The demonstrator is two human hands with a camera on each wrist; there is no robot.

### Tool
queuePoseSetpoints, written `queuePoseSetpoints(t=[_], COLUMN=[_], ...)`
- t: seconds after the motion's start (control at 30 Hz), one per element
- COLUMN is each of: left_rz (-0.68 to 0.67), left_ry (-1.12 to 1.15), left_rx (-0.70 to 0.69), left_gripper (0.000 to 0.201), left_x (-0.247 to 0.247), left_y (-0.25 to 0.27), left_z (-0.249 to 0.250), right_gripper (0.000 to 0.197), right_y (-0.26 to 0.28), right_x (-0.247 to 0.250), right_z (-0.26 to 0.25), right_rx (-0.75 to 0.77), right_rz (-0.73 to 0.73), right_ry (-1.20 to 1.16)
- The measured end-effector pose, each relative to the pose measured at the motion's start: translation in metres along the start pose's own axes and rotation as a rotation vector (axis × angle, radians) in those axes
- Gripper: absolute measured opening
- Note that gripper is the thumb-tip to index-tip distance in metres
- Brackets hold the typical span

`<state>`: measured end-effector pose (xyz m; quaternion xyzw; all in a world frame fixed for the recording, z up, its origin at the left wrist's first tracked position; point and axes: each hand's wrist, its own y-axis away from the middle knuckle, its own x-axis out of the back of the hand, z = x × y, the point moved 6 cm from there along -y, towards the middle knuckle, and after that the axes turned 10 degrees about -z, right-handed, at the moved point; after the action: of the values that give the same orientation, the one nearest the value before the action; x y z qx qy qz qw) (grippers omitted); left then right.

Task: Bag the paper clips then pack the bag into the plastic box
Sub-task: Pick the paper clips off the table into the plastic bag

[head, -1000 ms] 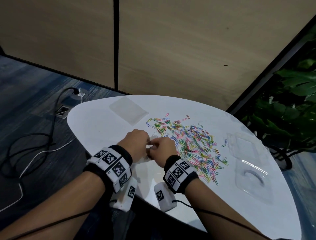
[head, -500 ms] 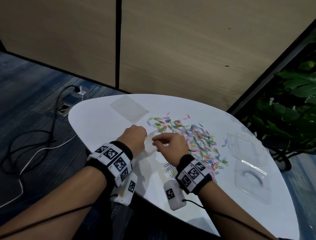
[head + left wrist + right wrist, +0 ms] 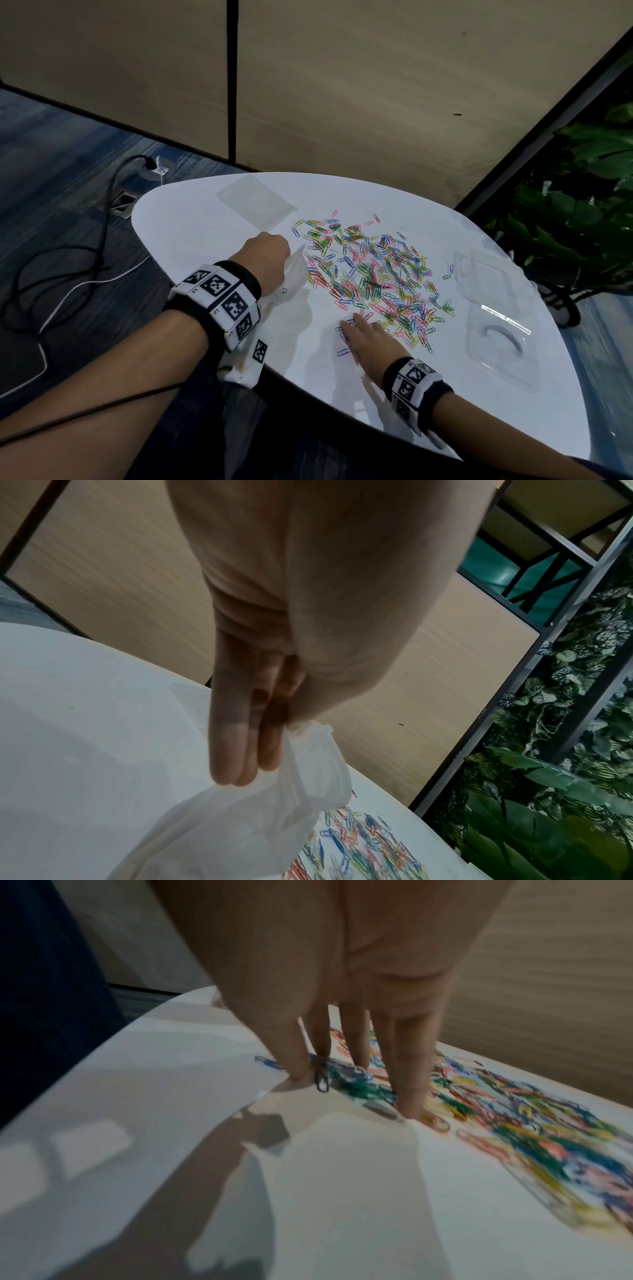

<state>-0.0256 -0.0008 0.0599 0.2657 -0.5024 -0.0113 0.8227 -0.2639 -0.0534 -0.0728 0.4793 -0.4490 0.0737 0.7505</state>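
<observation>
My left hand (image 3: 265, 255) pinches the rim of the bag (image 3: 294, 279) between thumb and fingers (image 3: 240, 750); the thin clear bag hangs from that grip, its mouth sagging open, just left of the clips (image 3: 373, 274). The bag's lower part drapes toward the table (image 3: 191, 222) by my wrist.

My right hand (image 3: 368, 337) lies flat at the near edge of the clips, fingers straight and spread, holding nothing. Its fingertips (image 3: 409, 1110) press the table among the nearest clips, and a few blue ones lie just beside my thumb. The right wrist view is blurred, so I cannot tell whether any clip is caught under the fingers.

The clips are a loose, many-coloured scatter across the middle of the table, none of them visibly in the bag.

The box (image 3: 496, 318), clear plastic and lying open, sits right of the clips, apart from them. A flat clear sheet (image 3: 255, 200) lies beyond the clips to the far left, near the table's rim.
</observation>
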Motion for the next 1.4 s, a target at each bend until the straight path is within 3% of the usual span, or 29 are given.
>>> queuePoseSetpoints(t=[0.07, 0.23, 0.33, 0.43, 0.57, 0.67, 0.77, 0.87, 0.97, 1.03, 1.17, 1.23, 1.4], left_rz=[-0.006, -0.054, -0.094, -0.114, -0.122, -0.120, -0.126, -0.095, -0.073, -0.058, -0.063, -0.080, -0.077], left_ry=[-0.008, -0.004, -0.022, -0.010, 0.039, 0.036, 0.043, 0.027, 0.031, 0.059, 0.120, 0.138, 0.140], left_rx=[-0.001, -0.024, -0.042, -0.055, -0.042, -0.055, -0.055, -0.066, -0.074, -0.069, -0.085, -0.092, -0.097], left_gripper=[0.034, 0.025, 0.029, 0.028, 0.031, 0.027, 0.026, 0.026, 0.023, 0.024, 0.029, 0.032, 0.030], left_x=[-0.001, -0.009, -0.013, -0.017, -0.019, -0.020, -0.020, -0.019, -0.019, -0.019, -0.019, -0.020, -0.016], left_y=[0.001, 0.000, -0.001, -0.002, -0.005, -0.007, -0.007, -0.007, -0.005, -0.005, -0.004, -0.004, -0.005], left_z=[0.003, 0.014, 0.020, 0.024, 0.026, 0.031, 0.036, 0.041, 0.045, 0.046, 0.046, 0.044, 0.040], right_gripper=[0.067, 0.021, 0.016, 0.017, 0.013, 0.005, 0.024, 0.017, 0.018, 0.010, 0.019, 0.026, 0.034], right_y=[-0.002, -0.019, -0.022, -0.021, -0.024, -0.016, -0.003, 0.004, 0.002, 0.000, 0.002, 0.003, 0.003], right_x=[0.005, 0.018, 0.032, 0.045, 0.044, 0.060, 0.090, 0.109, 0.111, 0.109, 0.117, 0.123, 0.133], right_z=[0.002, 0.004, 0.020, 0.052, 0.087, 0.080, 0.053, 0.018, -0.009, -0.016, -0.019, -0.021, -0.030], right_rx=[0.029, 0.051, -0.018, -0.135, -0.237, -0.093, 0.126, 0.272, 0.258, 0.195, 0.081, 0.100, 0.233], right_rz=[0.057, 0.255, 0.320, 0.377, 0.297, 0.278, 0.205, 0.138, 0.167, 0.247, 0.447, 0.487, 0.431], right_ry=[-0.049, -0.118, -0.290, -0.621, -1.218, -1.886, -2.139, -2.163, -2.094, -1.872, -1.221, -1.148, -0.915])
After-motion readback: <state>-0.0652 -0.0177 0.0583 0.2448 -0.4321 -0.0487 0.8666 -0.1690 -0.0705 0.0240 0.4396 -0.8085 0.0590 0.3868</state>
